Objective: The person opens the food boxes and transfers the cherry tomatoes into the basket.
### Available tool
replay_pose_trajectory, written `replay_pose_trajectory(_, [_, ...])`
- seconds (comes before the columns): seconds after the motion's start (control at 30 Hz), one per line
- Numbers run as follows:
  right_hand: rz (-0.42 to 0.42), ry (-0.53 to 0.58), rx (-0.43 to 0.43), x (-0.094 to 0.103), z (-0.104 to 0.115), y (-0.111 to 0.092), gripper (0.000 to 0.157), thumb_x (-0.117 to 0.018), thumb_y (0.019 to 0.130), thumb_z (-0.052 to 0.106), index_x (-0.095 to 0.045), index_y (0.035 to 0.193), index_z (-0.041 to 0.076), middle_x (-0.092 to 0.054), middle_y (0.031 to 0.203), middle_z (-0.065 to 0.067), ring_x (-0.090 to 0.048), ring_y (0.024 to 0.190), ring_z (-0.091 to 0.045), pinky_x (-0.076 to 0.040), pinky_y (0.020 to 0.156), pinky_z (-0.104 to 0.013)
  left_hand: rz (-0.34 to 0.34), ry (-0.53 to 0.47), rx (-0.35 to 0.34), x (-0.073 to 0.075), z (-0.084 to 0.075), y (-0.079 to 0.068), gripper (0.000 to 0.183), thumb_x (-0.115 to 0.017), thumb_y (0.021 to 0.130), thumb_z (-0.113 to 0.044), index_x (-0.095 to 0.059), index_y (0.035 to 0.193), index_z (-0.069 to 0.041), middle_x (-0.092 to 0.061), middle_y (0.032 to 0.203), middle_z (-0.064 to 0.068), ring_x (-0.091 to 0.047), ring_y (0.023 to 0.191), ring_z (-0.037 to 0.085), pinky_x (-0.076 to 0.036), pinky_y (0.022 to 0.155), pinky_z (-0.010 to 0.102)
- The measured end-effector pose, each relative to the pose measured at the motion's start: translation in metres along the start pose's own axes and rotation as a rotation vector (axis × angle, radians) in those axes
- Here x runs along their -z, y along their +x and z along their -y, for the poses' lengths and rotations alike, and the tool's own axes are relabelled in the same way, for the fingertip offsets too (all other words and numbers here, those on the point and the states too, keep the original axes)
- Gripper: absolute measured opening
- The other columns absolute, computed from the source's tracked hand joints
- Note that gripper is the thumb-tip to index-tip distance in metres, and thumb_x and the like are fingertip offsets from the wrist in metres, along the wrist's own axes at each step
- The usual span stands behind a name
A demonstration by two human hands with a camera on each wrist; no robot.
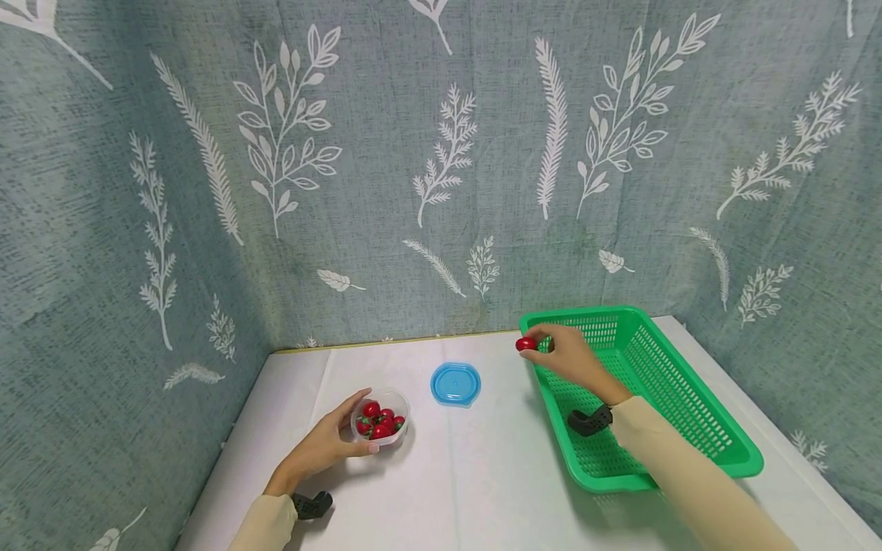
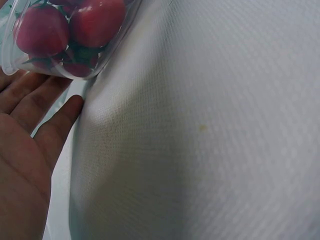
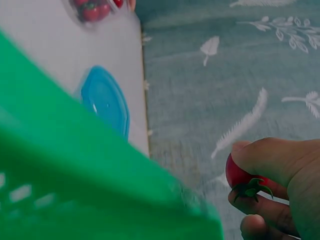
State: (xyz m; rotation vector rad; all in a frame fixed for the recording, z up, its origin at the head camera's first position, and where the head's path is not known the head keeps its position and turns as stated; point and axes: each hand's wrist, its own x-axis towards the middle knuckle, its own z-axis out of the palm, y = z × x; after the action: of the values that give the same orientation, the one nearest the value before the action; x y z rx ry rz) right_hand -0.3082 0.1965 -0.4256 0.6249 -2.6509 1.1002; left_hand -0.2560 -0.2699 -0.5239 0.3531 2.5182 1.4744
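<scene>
Between the thumb and fingers of my right hand (image 1: pixel 573 361) is a red cherry tomato (image 1: pixel 526 344), pinched above the left rim of the green basket (image 1: pixel 747 458). Its green stem cap shows in the right wrist view, where the tomato (image 3: pixel 237 171) points toward the patterned cloth. My left hand (image 1: pixel 329 445) holds a clear plastic container (image 1: pixel 397 399) on the table, thumb at the near side and fingers round the left and far side. Several cherry tomatoes (image 1: pixel 380 432) with green stems lie inside it. The left wrist view cuts off part of the container (image 2: pixel 82 74).
A blue lid (image 1: pixel 455 384) lies on the white table (image 1: pixel 482 474) between the container and the basket. Leaf-patterned grey-green cloth (image 1: pixel 386 191) walls the back and both sides. The slatted basket takes up the table's right part.
</scene>
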Motion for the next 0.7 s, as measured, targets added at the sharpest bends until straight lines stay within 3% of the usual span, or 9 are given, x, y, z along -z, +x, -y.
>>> replay_pose_trajectory(0.7, [-0.04, -0.1, -0.081, 0.036, -0.045, -0.013, 0.03, -0.079, 0.093, 0.021, -0.073, 0.115, 0.003, -0.072, 0.103, -0.011, -0.061, 0.075, -0.017, -0.049, 0.061, -0.034, 0.028, -0.012, -0.01, 0.001, 0.001, -0.001, 0.103, -0.09, 0.081, -0.037, -0.029, 0.163, -0.026, -0.024, 0.168, 0.014, -0.026, 0.152, 0.038, -0.017, 0.121, 0.064])
